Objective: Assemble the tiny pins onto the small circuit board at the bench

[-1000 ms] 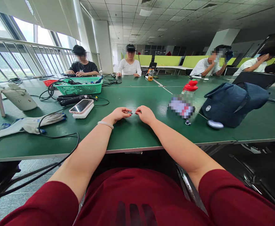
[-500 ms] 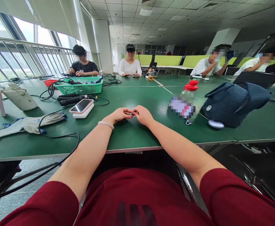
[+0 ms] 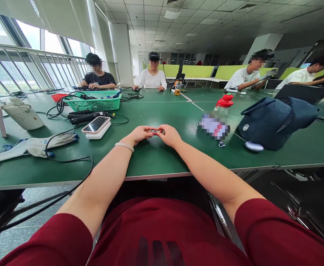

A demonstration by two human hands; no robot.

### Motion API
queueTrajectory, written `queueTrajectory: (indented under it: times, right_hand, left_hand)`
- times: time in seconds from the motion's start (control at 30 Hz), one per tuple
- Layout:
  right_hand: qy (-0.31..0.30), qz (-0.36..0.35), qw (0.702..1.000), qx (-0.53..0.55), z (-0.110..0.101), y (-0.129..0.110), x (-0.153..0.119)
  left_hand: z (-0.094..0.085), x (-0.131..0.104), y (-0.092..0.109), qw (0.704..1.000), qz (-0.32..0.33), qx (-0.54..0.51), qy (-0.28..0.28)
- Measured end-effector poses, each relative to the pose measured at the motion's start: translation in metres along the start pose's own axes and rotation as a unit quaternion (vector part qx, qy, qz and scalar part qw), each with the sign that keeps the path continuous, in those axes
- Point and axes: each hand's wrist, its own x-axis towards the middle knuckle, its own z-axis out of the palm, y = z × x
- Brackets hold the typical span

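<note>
Just above the green table (image 3: 150,162), my left hand (image 3: 140,135) and my right hand (image 3: 168,135) meet at the fingertips, near the middle of the view. Between them is a small shiny metallic object (image 3: 153,131), too small to identify. The fingers of both hands are pinched together around it. A pale band circles my left wrist. To the left lies a phone (image 3: 96,125) on a white box (image 3: 98,133).
Green basket (image 3: 94,105), white glove (image 3: 37,145), tilted beige container (image 3: 24,115) and cables are at the left. At the right are a red-capped bottle (image 3: 225,101), a dark blue bag (image 3: 275,122) and a round white object (image 3: 254,146). Several people sit beyond.
My fingertips have shifted slightly and more of the small metallic object shows. Across the table, one person has reached toward a dark object; another at the right has lowered a gloved hand.
</note>
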Motion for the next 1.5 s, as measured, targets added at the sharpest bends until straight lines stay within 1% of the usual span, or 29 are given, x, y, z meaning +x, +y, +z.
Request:
queueTrajectory:
  times: [0.1,0.2,0.3,0.43,0.57,0.77,0.83,0.87,0.93,0.97,1.0,1.03,1.1,1.13,1.17,1.23,1.33,1.4,1.5]
  right_hand:
    - [-0.02,0.008,1.0,-0.016,0.0,-0.001,0.0]
    - [-0.02,0.011,0.999,-0.022,-0.002,-0.004,-0.001]
    - [-0.016,0.004,0.999,-0.027,-0.003,-0.006,-0.002]
    - [-0.02,-0.006,0.999,-0.042,-0.002,-0.01,-0.004]
    - [-0.026,-0.015,0.998,-0.06,0.0,-0.013,-0.006]
    - [-0.013,-0.057,0.997,-0.052,-0.001,-0.01,-0.005]
    - [-0.013,-0.063,0.997,-0.043,-0.002,-0.008,-0.004]
    - [-0.013,-0.062,0.997,-0.043,-0.002,-0.007,-0.004]
    - [-0.014,-0.056,0.997,-0.046,-0.003,-0.006,-0.003]
    - [-0.015,-0.053,0.997,-0.046,-0.003,-0.005,-0.003]
    - [-0.018,-0.052,0.997,-0.046,-0.004,-0.005,-0.003]
    - [-0.021,-0.051,0.997,-0.045,-0.004,-0.005,-0.003]
    - [-0.027,-0.051,0.997,-0.042,-0.004,-0.006,-0.003]
    - [-0.031,-0.051,0.997,-0.042,-0.004,-0.006,-0.003]
    - [-0.034,-0.051,0.997,-0.042,-0.004,-0.006,-0.003]
    - [-0.04,-0.052,0.997,-0.044,-0.004,-0.005,-0.003]
    - [-0.05,-0.055,0.996,-0.045,-0.004,-0.004,-0.004]
    - [-0.058,-0.056,0.996,-0.042,-0.003,-0.004,-0.004]
    - [-0.065,-0.056,0.995,-0.04,-0.003,-0.004,-0.004]
  left_hand:
    - [-0.001,0.001,-0.001,1.0,0.0,0.001,0.0]
    - [-0.002,0.001,-0.002,1.0,-0.011,-0.01,-0.012]
    - [-0.001,-0.001,0.0,0.997,-0.035,-0.052,-0.042]
    - [0.005,-0.004,0.005,0.989,-0.055,-0.119,-0.071]
    - [0.009,-0.004,0.005,0.983,-0.069,-0.151,-0.073]
    - [0.003,-0.003,0.003,0.981,-0.061,-0.166,-0.081]
    - [0.002,-0.001,0.002,0.984,-0.059,-0.159,-0.061]
    - [0.001,0.0,0.002,0.987,-0.06,-0.144,-0.038]
    - [-0.004,0.003,0.001,0.995,-0.066,-0.07,0.036]
    - [-0.009,0.005,0.0,0.994,-0.067,-0.005,0.082]
    - [-0.014,0.005,-0.001,0.986,-0.07,0.079,0.129]
    - [-0.021,0.006,-0.002,0.966,-0.062,0.177,0.179]
    - [-0.037,0.003,-0.003,0.903,-0.046,0.336,0.265]
    - [-0.045,0.001,-0.003,0.873,-0.062,0.388,0.291]
    - [-0.053,-0.001,-0.004,0.849,-0.088,0.42,0.31]
    - [-0.063,-0.006,-0.003,0.816,-0.145,0.453,0.327]
    - [-0.069,-0.01,-0.003,0.787,-0.224,0.469,0.334]
    - [-0.069,-0.01,-0.003,0.774,-0.249,0.483,0.324]
    - [-0.067,-0.009,-0.002,0.771,-0.251,0.507,0.293]
